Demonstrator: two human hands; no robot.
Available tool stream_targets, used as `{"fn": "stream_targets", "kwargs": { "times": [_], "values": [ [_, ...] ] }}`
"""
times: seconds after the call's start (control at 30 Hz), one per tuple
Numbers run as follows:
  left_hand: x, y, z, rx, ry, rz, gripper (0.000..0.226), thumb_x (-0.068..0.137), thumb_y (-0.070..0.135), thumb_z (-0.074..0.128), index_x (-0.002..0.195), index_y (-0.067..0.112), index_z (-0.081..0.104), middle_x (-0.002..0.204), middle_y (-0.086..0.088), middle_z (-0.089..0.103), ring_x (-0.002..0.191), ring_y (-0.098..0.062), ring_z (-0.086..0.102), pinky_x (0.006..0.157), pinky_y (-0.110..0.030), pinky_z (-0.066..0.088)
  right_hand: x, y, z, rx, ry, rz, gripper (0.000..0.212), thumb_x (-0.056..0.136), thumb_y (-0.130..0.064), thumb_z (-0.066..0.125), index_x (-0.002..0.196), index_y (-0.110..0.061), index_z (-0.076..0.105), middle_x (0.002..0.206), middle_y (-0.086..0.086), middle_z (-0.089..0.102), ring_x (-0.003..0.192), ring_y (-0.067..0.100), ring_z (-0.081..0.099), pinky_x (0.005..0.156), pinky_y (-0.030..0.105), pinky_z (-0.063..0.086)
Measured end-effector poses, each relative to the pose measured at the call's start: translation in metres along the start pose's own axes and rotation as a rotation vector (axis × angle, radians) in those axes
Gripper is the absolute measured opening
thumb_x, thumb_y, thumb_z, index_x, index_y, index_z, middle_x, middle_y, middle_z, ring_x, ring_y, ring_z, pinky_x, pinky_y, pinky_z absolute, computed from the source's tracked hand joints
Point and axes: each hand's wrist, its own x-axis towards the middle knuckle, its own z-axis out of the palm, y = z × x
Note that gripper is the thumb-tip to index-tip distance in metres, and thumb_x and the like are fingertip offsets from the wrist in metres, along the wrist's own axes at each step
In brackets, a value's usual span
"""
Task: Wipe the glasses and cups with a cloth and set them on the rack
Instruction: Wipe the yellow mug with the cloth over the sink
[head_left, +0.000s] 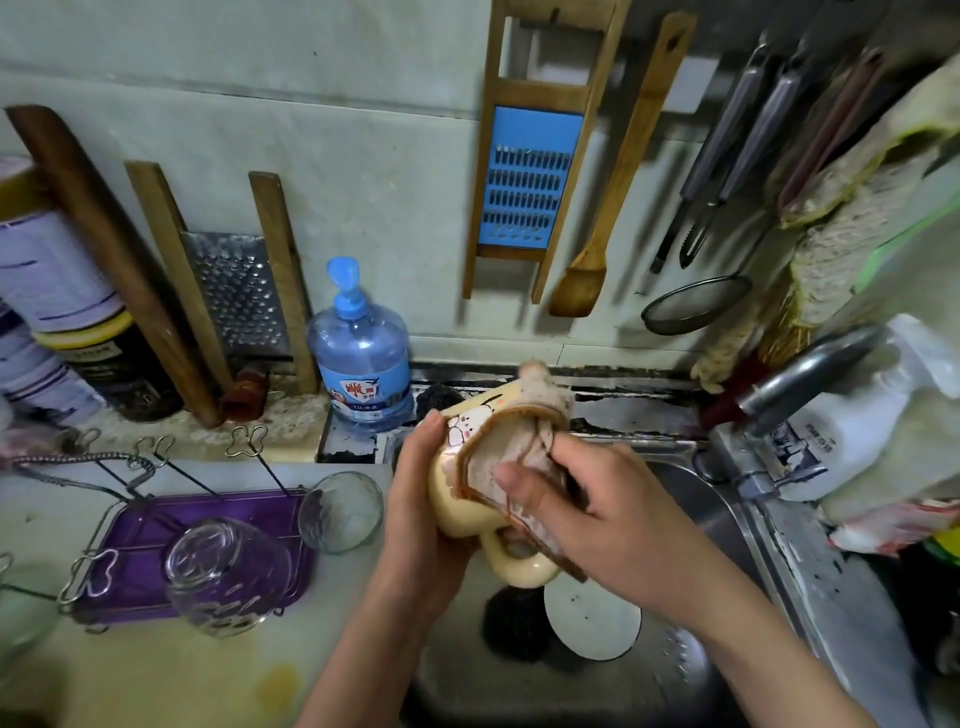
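The worktop (171, 670) occupies the lower left and ends at a straight edge against the sink (691, 499), whose steel basin fills the lower centre and right. The basin floor holds a white disc (592, 618) and a dark scourer (514, 623), touching each other. The faucet (810, 369) projects from the right over the basin rim.

On the worktop stands the rack (135, 519), a wire frame over a purple tray (254, 514) with looped prongs rising along its far and near-left sides. One inverted glass (228, 577) sits on the near right of the tray. A second glass (340, 512) leans at the tray's right edge, mouth facing the camera. The far half of the tray is unoccupied. Open worktop lies in front of the rack, bearing a yellow stain (280, 680).

A blue water-jug-shaped dispenser bottle (361, 353) stands at the back edge, just left of the sink corner. Graters, a wooden spatula (613, 182) and metal utensils hang on the wall above.

The cream mug (467, 488) is held above the sink's left rim, tilted, handle pointing down toward the camera. The left hand (415, 483) is clamped around the mug's left wall. The right hand (587, 509) is closed on the cloth (511, 452), pressing it against the mug's right side. The cloth wraps the upper rim; its brown hem runs across the mug body.
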Motion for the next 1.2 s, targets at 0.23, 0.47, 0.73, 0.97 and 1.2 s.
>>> {"fn": "stream_targets", "kwargs": {
  "times": [0.23,0.47,0.73,0.97,1.2],
  "values": [
    [-0.004,0.021,-0.005,0.121,-0.109,0.066,0.028,0.076,0.034,0.053,0.087,0.013,0.067,0.075,-0.007,0.070,0.063,-0.017,0.067,0.057,-0.026,0.055,0.007,0.006,0.002,1.322,-0.491,0.237,0.067,0.080,-0.047,0.071,0.129,-0.004,0.055,0.124,0.017,0.062,0.113,0.026,0.060,0.094,0.034,0.051],
    [-0.007,0.021,-0.009,0.102,-0.153,-0.006,0.031,0.079,0.032,0.051,0.085,0.013,0.074,0.083,-0.012,0.071,0.074,-0.022,0.069,0.067,-0.030,0.056,0.002,-0.003,-0.008,0.553,-0.639,0.124,0.019,0.093,-0.030,0.056,0.111,-0.031,0.055,0.099,-0.027,0.065,0.100,-0.007,0.058,0.089,0.017,0.044],
    [-0.006,0.030,-0.002,0.198,-0.113,-0.123,0.035,0.076,0.041,0.053,0.066,0.017,0.077,0.069,-0.007,0.071,0.059,-0.018,0.067,0.057,-0.025,0.053,0.000,0.014,0.001,-0.355,-0.339,-0.345,0.051,0.094,-0.057,0.039,0.116,-0.018,0.062,0.128,0.008,0.059,0.122,0.012,0.040,0.106,0.014,0.027],
    [-0.008,0.031,-0.002,0.339,-0.064,-0.112,0.031,0.074,0.041,0.056,0.058,0.022,0.075,0.066,-0.004,0.071,0.055,-0.016,0.066,0.059,-0.028,0.051,0.001,0.024,0.014,-0.369,-0.295,-0.422,0.051,0.094,-0.051,0.042,0.130,-0.018,0.055,0.139,0.007,0.051,0.132,0.019,0.033,0.115,0.022,0.018],
    [-0.015,0.029,-0.002,0.296,-0.084,-0.021,0.020,0.074,0.035,0.063,0.074,0.015,0.066,0.060,-0.003,0.065,0.049,-0.016,0.061,0.045,-0.024,0.047,-0.009,-0.010,0.013,0.740,-0.334,0.105,0.039,0.094,-0.055,0.036,0.099,-0.023,0.056,0.097,-0.022,0.065,0.088,-0.010,0.063,0.076,0.008,0.047]
  ]
}}
